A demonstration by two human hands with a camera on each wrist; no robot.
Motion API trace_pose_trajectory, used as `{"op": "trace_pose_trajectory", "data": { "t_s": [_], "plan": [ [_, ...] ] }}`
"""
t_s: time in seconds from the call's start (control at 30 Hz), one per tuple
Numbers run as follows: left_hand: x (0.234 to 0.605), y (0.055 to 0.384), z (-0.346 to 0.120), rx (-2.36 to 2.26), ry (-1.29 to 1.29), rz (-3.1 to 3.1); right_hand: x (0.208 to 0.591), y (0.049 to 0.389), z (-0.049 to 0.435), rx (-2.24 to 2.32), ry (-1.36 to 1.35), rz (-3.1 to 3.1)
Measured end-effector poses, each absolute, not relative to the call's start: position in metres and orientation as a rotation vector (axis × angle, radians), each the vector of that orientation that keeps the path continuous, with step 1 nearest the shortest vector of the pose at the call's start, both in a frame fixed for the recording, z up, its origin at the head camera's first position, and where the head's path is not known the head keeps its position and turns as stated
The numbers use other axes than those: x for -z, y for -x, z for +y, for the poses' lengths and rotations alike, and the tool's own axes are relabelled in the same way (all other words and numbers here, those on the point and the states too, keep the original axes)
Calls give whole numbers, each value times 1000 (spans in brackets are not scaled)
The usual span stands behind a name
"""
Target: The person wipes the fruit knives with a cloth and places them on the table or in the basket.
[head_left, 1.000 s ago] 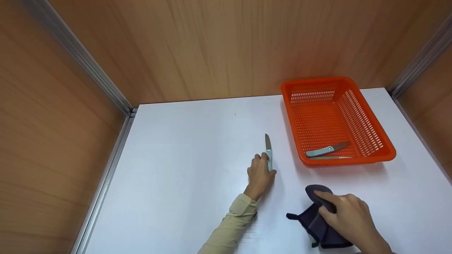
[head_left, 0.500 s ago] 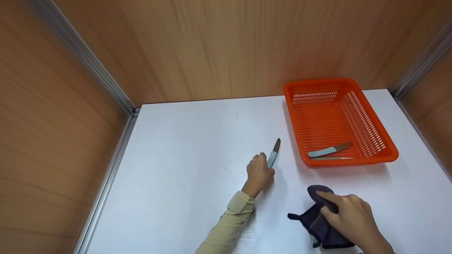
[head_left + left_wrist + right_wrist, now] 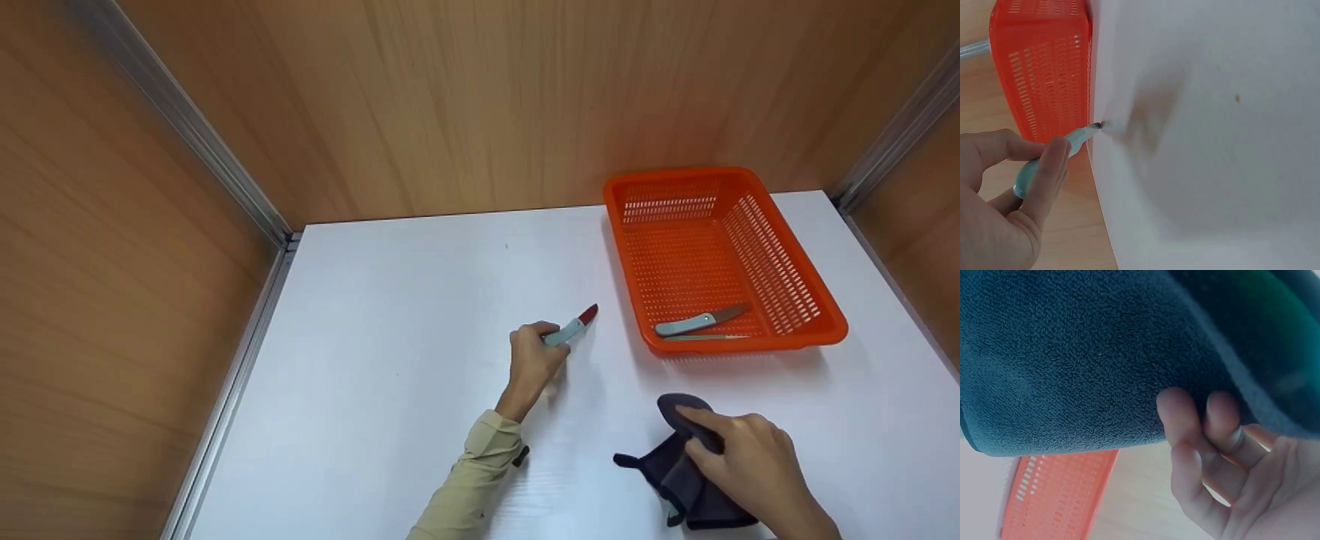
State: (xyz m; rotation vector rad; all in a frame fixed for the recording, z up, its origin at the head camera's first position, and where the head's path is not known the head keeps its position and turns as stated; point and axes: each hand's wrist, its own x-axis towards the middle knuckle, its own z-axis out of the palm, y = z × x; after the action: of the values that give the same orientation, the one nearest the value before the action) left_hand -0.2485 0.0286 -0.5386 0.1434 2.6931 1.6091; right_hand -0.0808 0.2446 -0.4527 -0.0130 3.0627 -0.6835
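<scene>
My left hand (image 3: 535, 360) pinches the light blue handle of a small knife (image 3: 562, 334), its blade slanting up and right toward the basket. In the left wrist view, thumb and fingers hold that knife (image 3: 1076, 139) by the handle with the tip pointing away from the palm. My right hand (image 3: 750, 459) grips a folded dark towel (image 3: 679, 480) at the front right, part of it hanging below the fingers. Close up in the right wrist view, the fingertips (image 3: 1176, 408) press against the terry face of the towel (image 3: 1072, 360).
An orange perforated basket (image 3: 630, 262) stands at the back right of the white table (image 3: 390, 315). Inside, a blue-handled knife (image 3: 686, 324) lies near the front wall beside a second thin handle (image 3: 701, 337). Wooden panels (image 3: 450, 105) enclose the back and sides.
My left hand has taken hold of the knife and drawn back slightly left, the blade turning from pointing away to slanting right. The right hand keeps its grip on the towel, nearly still.
</scene>
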Motion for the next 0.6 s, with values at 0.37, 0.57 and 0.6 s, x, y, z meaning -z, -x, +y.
{"op": "trace_pose_trajectory", "data": {
  "t_s": [0.37, 0.57, 0.6],
  "plan": [
    [536, 242, 8, -2118, -52, 2284, 450, 83, 245, 691, -60, 3007],
    [531, 232, -6, -2230, -84, 2155, 449, 84, 244, 734, -117, 3038],
    [530, 230, -8, -2252, -99, 2139, 449, 84, 244, 742, -121, 3048]
  ]
}}
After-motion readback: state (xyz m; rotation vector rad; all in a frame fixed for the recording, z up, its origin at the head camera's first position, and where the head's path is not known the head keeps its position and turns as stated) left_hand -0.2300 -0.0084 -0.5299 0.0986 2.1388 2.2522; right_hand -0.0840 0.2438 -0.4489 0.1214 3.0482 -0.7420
